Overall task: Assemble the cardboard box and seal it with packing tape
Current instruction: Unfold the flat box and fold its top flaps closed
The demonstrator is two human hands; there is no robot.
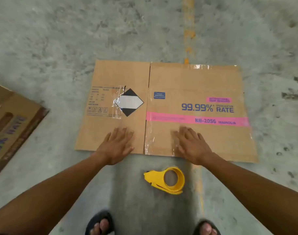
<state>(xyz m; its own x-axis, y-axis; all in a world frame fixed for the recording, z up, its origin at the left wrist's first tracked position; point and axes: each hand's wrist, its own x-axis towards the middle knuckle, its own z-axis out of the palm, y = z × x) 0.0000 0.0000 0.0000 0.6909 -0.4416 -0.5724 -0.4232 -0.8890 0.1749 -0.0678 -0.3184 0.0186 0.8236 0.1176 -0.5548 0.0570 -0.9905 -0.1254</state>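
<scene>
- Flattened cardboard box [187, 106] lies printed side up on the concrete floor [60, 39], just ahead of the person's feet.
- Box face shows two panels split by a crease; the right panel reads "99.99% RATE" over a pink band, the left carries a black-and-white diamond label [128, 102].
- Scraps of old clear tape cling to the far edge, the near edge and across the diamond label.
- Left hand [116, 146] rests flat on the left panel near the near edge, fingers spread, palm down; its grip is loose and holds nothing.
- Right hand [192, 146] rests flat on the right panel near the near edge, fingers splayed; grip likewise spread wide, nothing in it.
- Yellow tape dispenser [166, 180] sits on the floor between box and feet, closer to the right arm, touched by neither hand.
- Second flattened carton [12, 126] lies at the left edge of view, well apart from the first.
- Worn yellow painted line [189, 31] runs along the floor beyond the box.
- Sandalled toes show at the bottom of the frame.
</scene>
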